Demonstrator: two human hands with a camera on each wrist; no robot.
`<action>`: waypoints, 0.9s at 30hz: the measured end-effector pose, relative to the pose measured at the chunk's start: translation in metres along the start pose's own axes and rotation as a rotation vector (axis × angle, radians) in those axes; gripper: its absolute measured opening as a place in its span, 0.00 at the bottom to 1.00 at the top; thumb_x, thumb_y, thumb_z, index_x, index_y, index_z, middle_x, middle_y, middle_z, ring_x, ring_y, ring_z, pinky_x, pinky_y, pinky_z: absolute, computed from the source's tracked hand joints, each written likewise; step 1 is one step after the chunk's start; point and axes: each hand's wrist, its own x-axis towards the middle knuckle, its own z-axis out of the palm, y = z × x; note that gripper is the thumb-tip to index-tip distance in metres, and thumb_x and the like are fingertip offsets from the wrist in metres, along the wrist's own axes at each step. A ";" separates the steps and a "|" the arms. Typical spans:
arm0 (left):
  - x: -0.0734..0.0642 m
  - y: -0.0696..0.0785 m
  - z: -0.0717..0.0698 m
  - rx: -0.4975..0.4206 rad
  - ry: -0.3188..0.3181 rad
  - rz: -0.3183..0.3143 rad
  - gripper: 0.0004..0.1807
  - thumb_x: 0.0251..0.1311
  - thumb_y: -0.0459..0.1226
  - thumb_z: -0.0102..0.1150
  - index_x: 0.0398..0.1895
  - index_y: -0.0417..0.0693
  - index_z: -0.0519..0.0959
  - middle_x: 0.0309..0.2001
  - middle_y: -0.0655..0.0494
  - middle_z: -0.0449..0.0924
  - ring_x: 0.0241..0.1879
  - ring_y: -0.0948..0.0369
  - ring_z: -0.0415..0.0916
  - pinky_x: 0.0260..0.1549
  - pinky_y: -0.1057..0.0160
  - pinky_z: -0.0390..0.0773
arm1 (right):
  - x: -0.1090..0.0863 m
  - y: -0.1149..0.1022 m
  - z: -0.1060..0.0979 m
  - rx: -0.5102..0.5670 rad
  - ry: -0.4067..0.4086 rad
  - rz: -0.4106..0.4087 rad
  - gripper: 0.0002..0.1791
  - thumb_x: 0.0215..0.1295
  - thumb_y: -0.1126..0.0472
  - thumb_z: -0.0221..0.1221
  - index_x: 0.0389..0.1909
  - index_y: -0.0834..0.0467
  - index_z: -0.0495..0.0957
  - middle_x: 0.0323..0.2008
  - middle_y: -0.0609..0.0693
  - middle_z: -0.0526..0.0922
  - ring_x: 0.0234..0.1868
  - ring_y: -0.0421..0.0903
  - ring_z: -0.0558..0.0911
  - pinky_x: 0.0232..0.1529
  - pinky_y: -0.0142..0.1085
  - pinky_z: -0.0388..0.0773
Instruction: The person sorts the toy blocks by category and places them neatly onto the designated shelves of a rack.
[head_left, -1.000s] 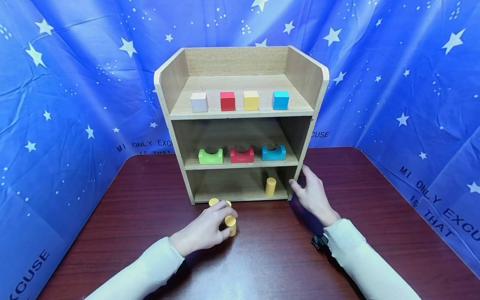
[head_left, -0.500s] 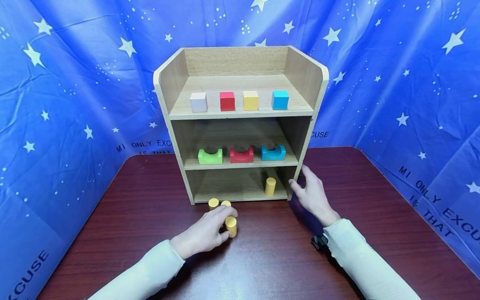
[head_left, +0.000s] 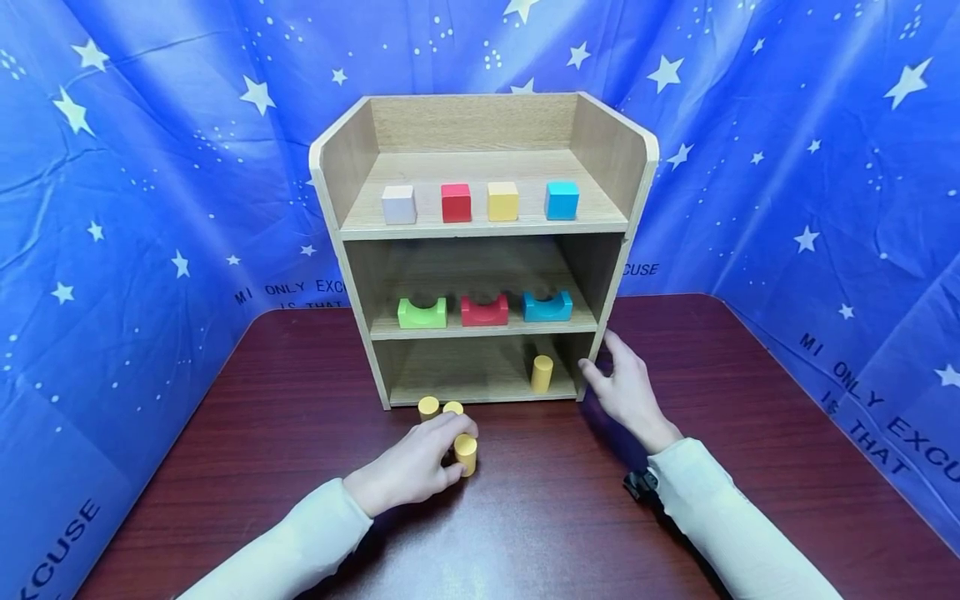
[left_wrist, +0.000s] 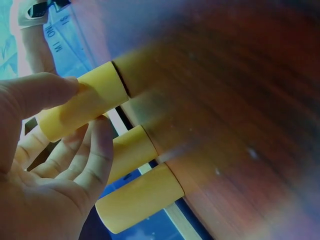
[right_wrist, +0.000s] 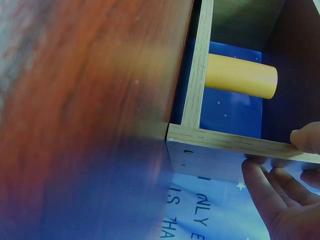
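My left hand (head_left: 416,467) holds a yellow cylinder block (head_left: 466,454) upright at the table, in front of the shelf unit. In the left wrist view, the thumb lies on one side of this yellow cylinder (left_wrist: 95,102), fingers on the other. Two more yellow cylinders stand just behind the hand: a left one (head_left: 428,407) and a partly hidden right one (head_left: 453,407). My right hand (head_left: 628,392) grips the right side panel of the wooden shelf unit (right_wrist: 225,141), thumb at the front edge and fingers outside. Another yellow cylinder (right_wrist: 242,76) stands on the bottom shelf near that panel.
Green (head_left: 422,317), red (head_left: 484,313) and blue (head_left: 547,309) arch blocks line the middle shelf. The top shelf bears white (head_left: 399,206), red (head_left: 456,204), yellow (head_left: 502,202) and blue (head_left: 562,202) cubes. A starry blue cloth (head_left: 172,167) surrounds the dark red table (head_left: 540,508).
My left hand and its yellow cylinder have shifted slightly right and nearer, showing more of the two cylinders behind. My right hand has stayed at the side panel.
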 end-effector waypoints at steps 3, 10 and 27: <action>0.001 0.001 0.000 0.000 0.005 0.004 0.22 0.48 0.31 0.67 0.46 0.53 0.71 0.40 0.65 0.70 0.36 0.62 0.72 0.36 0.67 0.72 | 0.000 0.001 0.000 0.000 -0.003 0.002 0.24 0.59 0.64 0.62 0.58 0.59 0.71 0.44 0.59 0.81 0.48 0.56 0.79 0.49 0.53 0.73; 0.006 0.006 -0.001 0.004 0.028 0.039 0.22 0.47 0.31 0.66 0.45 0.53 0.71 0.40 0.65 0.70 0.37 0.64 0.71 0.37 0.68 0.72 | 0.000 0.001 0.001 -0.005 -0.001 0.001 0.23 0.59 0.64 0.62 0.56 0.61 0.72 0.42 0.59 0.81 0.46 0.56 0.79 0.47 0.52 0.73; 0.034 0.015 -0.009 -0.059 0.056 0.066 0.21 0.49 0.30 0.64 0.47 0.49 0.71 0.38 0.63 0.71 0.31 0.61 0.75 0.32 0.71 0.73 | 0.000 0.001 0.001 -0.001 0.013 -0.018 0.23 0.58 0.65 0.63 0.56 0.59 0.72 0.41 0.59 0.81 0.44 0.57 0.80 0.46 0.53 0.73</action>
